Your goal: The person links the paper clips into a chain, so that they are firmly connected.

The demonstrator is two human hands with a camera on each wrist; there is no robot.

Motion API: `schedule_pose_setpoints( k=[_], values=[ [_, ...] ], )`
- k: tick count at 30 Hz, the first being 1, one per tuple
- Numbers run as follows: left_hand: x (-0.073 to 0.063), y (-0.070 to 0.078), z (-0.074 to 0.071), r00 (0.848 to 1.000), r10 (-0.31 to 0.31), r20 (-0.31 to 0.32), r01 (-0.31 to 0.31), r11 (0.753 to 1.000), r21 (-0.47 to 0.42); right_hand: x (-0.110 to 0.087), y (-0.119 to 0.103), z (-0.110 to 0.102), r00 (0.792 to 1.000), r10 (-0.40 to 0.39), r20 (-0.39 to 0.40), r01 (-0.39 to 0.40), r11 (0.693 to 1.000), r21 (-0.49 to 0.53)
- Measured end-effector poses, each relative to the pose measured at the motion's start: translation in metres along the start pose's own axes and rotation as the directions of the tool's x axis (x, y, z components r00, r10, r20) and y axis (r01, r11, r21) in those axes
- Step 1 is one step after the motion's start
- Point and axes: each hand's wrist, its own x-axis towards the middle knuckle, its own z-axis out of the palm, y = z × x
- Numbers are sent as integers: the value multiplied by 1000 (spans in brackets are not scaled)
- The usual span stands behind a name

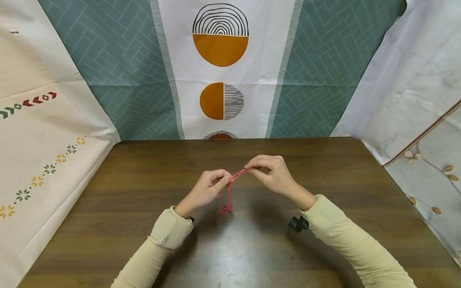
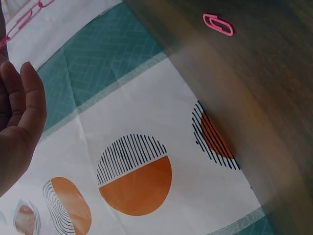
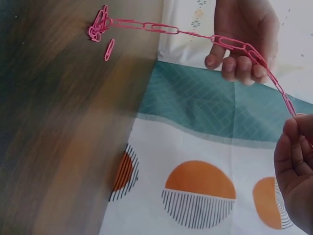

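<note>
A chain of linked pink paper clips runs between the two hands and hangs down to the table. My left hand pinches it partway along with thumb and fingertips. Higher and to the right, my right hand pinches its upper end; in the right wrist view these fingertips cover the last clip. The chain's lower end reaches a small heap of pink paper clips on the table. One loose paper clip lies apart from the heap. Whether every clip in the heap is linked, I cannot tell.
The brown wooden table extends around the hands. A patterned cloth hangs at its far edge, with pale cloths at both sides. A small black device sits at the right wrist by the sleeve.
</note>
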Motion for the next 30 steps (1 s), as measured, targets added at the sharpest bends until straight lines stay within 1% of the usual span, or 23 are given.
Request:
schedule_pose_setpoints(
  k=[2, 6, 8, 11, 13, 14, 15, 17, 19, 21, 23, 25, 27, 30],
  values=[
    [-1, -2, 0, 1000, 1, 5, -1, 1000, -12, 1, -1, 0, 1000, 1, -1, -1, 1000, -2],
    [-1, -2, 0, 1000, 18, 18, -17, 999, -36, 3, -5, 0, 1000, 9, -10, -9, 1000, -13],
    [-1, 7, 0, 1000, 13, 25, -12, 998, -54, 4, -7, 1, 1000, 15, -16, -15, 1000, -17],
    [2, 9, 0, 999, 29, 23, -27, 998, -65, 4, -8, 2, 999, 27, -20, -27, 999, -18],
    [3, 11, 1, 1000, 29, 10, -28, 997, -65, 4, -9, 2, 999, 28, -23, -28, 999, -21],
    [5, 9, 2, 999, 36, -2, -36, 998, -52, 4, -8, 3, 999, 27, -24, -27, 999, -22],
    [6, 6, 3, 999, 47, -14, -47, 998, -46, 3, -8, 3, 999, 25, -26, -25, 999, -24],
    [8, 10, 6, 996, 79, -43, -79, 997, -14, 3, -8, 3, 999, 17, -31, -17, 1000, -25],
    [10, 18, 8, 987, 141, -75, -138, 990, 41, 3, -7, 4, 999, 8, -36, -9, 1000, -23],
    [11, 27, 10, 971, 215, -109, -204, 973, 104, 2, -6, 5, 999, 5, -38, -6, 1000, -19],
    [11, 37, 11, 953, 269, -137, -247, 956, 157, 1, -6, 6, 999, 7, -37, -8, 1000, -15],
    [11, 44, 11, 944, 292, -152, -264, 947, 181, 1, -6, 6, 999, 18, -34, -18, 1000, -4],
    [11, 48, 10, 941, 299, -161, -268, 945, 188, 0, -6, 6, 998, 46, -34, -46, 999, 26],
    [11, 53, 8, 936, 314, -160, -284, 941, 185, 0, -6, 3, 992, 119, -38, -116, 990, 79]
  ],
)
